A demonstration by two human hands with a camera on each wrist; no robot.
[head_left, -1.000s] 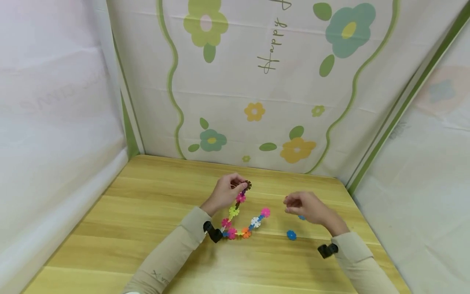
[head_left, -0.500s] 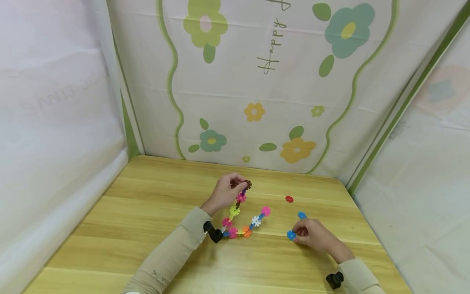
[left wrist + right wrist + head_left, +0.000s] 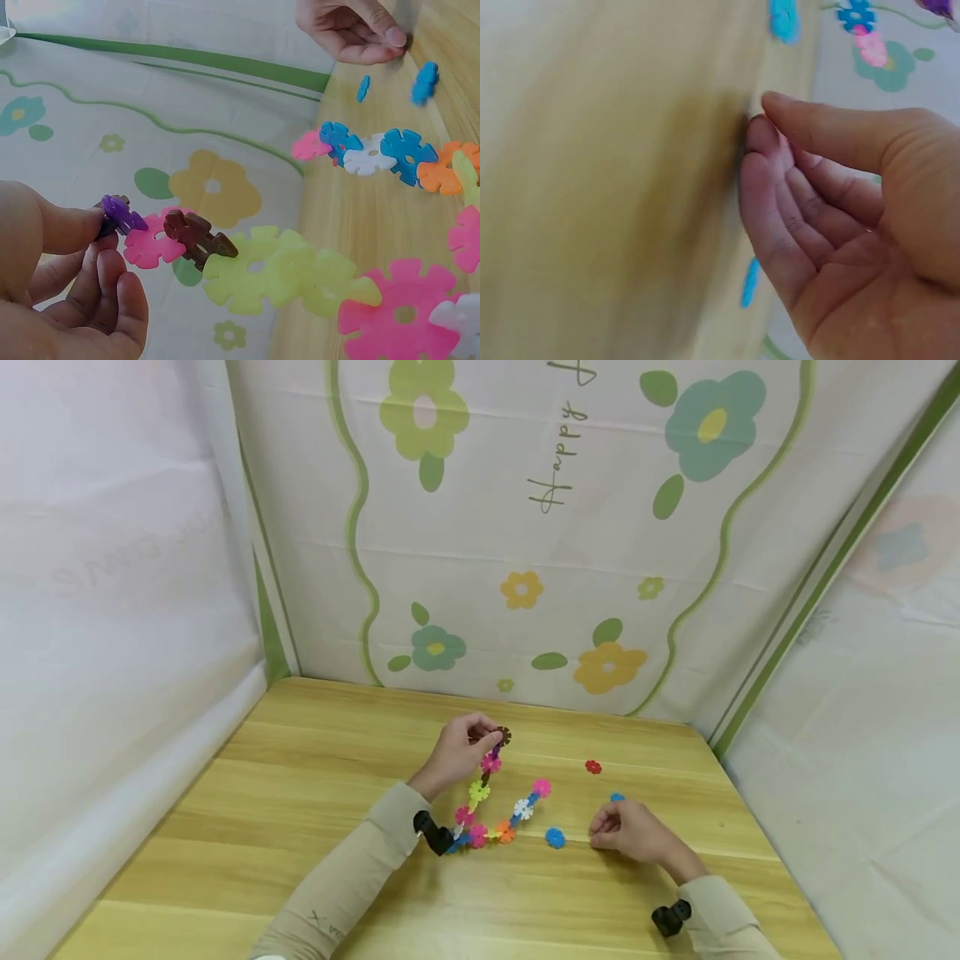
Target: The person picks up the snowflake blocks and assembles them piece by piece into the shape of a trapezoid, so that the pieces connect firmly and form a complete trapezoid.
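My left hand (image 3: 459, 752) pinches the dark brown disc (image 3: 505, 736) at the top end of a chain of interlocking plastic flower discs (image 3: 255, 270). Purple, pink, brown, yellow-green, white, blue and orange pieces make up the chain, which hangs down and curves round in a U. Its other end is a pink disc (image 3: 542, 787). A loose blue disc (image 3: 555, 837) is by the chain, left of my right hand (image 3: 633, 832). Thumb and fingers of that hand are loosely bent close over the table, with nothing between them in the right wrist view.
Beyond the right hand lies another blue disc (image 3: 617, 797), partly hidden by it. A red disc (image 3: 593, 767) lies farther back. The wooden table (image 3: 300, 760) is enclosed by white fabric walls (image 3: 465, 527) printed with flowers.
My right hand came down and back to the near blue disc and touched it. That disc has since moved left, away from the fingers. The left hand keeps its pinch, nearly still.
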